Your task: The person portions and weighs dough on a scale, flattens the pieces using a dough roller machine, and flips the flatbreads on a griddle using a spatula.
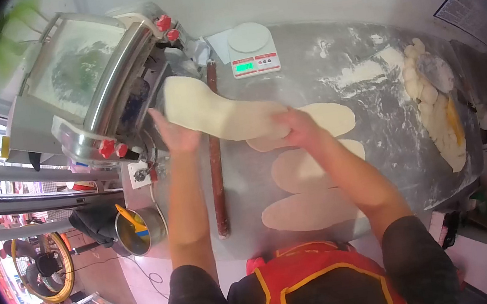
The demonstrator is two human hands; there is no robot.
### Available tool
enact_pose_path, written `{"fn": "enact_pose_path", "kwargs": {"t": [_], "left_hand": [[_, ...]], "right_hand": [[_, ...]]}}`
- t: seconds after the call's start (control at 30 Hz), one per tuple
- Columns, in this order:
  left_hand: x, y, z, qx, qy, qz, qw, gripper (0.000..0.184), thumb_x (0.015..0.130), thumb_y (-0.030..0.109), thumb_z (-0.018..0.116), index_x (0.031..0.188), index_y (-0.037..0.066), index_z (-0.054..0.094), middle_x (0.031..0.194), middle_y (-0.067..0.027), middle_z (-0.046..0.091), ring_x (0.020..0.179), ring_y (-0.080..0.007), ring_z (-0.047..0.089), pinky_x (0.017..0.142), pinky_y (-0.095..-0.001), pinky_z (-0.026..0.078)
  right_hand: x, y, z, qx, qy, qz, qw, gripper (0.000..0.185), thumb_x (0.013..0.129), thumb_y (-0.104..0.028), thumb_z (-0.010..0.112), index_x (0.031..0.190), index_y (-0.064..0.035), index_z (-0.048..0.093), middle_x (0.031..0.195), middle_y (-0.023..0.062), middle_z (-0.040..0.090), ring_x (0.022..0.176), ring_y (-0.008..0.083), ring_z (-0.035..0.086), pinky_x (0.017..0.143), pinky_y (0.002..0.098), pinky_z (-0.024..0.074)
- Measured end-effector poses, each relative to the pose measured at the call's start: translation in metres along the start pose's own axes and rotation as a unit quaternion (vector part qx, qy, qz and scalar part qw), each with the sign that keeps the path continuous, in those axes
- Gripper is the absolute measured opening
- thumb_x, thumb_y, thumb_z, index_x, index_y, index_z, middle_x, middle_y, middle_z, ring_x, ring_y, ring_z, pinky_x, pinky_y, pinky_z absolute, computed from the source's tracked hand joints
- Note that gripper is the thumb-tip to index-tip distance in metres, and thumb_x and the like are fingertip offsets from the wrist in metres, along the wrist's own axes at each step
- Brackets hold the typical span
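A long sheet of dough [223,114] hangs in the air above the grey worktop, stretched between my hands. My left hand [175,130] is under its left part, fingers spread and palm against the dough. At the sheet's right end, my right hand [296,127] pinches the edge. Beneath and to the right, flat oval dough sheets lie in a column: an upper one [332,118] partly covered, a middle one [314,168] and a lower one [305,212]. A brown wooden rod [218,180] lies upright in view, passing under the held sheet.
A dough roller machine [111,77] with red knobs stands at left. A white scale [252,51] sits at the back. Dough pieces [428,95] and scattered flour lie at right on the worktop [392,149]. A metal pot [142,231] with an orange-handled tool is at lower left.
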State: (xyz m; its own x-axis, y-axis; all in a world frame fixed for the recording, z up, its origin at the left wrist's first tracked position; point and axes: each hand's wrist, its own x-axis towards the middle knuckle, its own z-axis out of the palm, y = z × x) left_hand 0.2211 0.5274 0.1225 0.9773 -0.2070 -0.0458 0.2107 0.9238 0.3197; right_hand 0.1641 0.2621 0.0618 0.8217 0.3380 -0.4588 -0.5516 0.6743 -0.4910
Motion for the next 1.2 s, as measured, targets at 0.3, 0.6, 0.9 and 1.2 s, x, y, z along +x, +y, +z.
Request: {"fn": "enact_pose_path", "kwargs": {"t": [0.3, 0.6, 0.9, 1.2], "left_hand": [[0.046, -0.143, -0.033, -0.016, 0.214, -0.012, 0.977, 0.042, 0.099, 0.028, 0.039, 0.131, 0.001, 0.041, 0.133, -0.0147, 0.047, 0.126, -0.0310, 0.041, 0.108, -0.0472, 0.030], [0.068, -0.140, -0.087, 0.141, 0.353, -0.027, 0.925, 0.039, 0.096, 0.016, 0.044, 0.128, -0.006, 0.042, 0.126, -0.0172, 0.051, 0.119, -0.0301, 0.049, 0.101, -0.0398, 0.040], [0.028, -0.178, -0.154, 0.972, -0.007, 0.085, 0.219, 0.066, 0.083, 0.031, 0.059, 0.139, 0.003, 0.035, 0.144, -0.0199, 0.032, 0.136, -0.0358, 0.026, 0.113, -0.0487, 0.015], [-0.030, -0.182, -0.092, 0.882, -0.048, 0.166, 0.439, 0.065, 0.086, 0.034, 0.058, 0.136, -0.001, 0.035, 0.147, -0.0208, 0.025, 0.138, -0.0342, 0.022, 0.112, -0.0456, 0.020]], "right_hand": [[0.006, -0.138, -0.129, -0.222, 0.186, -0.139, 0.947, 0.037, 0.080, -0.005, 0.063, 0.117, -0.0018, 0.058, 0.105, 0.0105, 0.062, 0.092, 0.0212, 0.061, 0.075, 0.0355, 0.0516], [0.051, -0.135, -0.178, -0.389, 0.296, -0.133, 0.862, 0.038, 0.076, -0.004, 0.062, 0.113, 0.0040, 0.057, 0.092, 0.0107, 0.065, 0.080, 0.0234, 0.064, 0.067, 0.0332, 0.0520], [0.047, -0.064, -0.129, -0.881, 0.143, -0.222, 0.392, 0.068, 0.083, -0.025, 0.060, 0.141, -0.0036, 0.030, 0.146, 0.0178, 0.031, 0.137, 0.0332, 0.024, 0.111, 0.0500, 0.0156], [-0.011, -0.019, -0.067, -0.928, 0.120, -0.208, 0.284, 0.064, 0.091, -0.027, 0.047, 0.145, -0.0043, 0.022, 0.150, 0.0185, 0.022, 0.140, 0.0338, 0.018, 0.111, 0.0527, 0.0111]]}}
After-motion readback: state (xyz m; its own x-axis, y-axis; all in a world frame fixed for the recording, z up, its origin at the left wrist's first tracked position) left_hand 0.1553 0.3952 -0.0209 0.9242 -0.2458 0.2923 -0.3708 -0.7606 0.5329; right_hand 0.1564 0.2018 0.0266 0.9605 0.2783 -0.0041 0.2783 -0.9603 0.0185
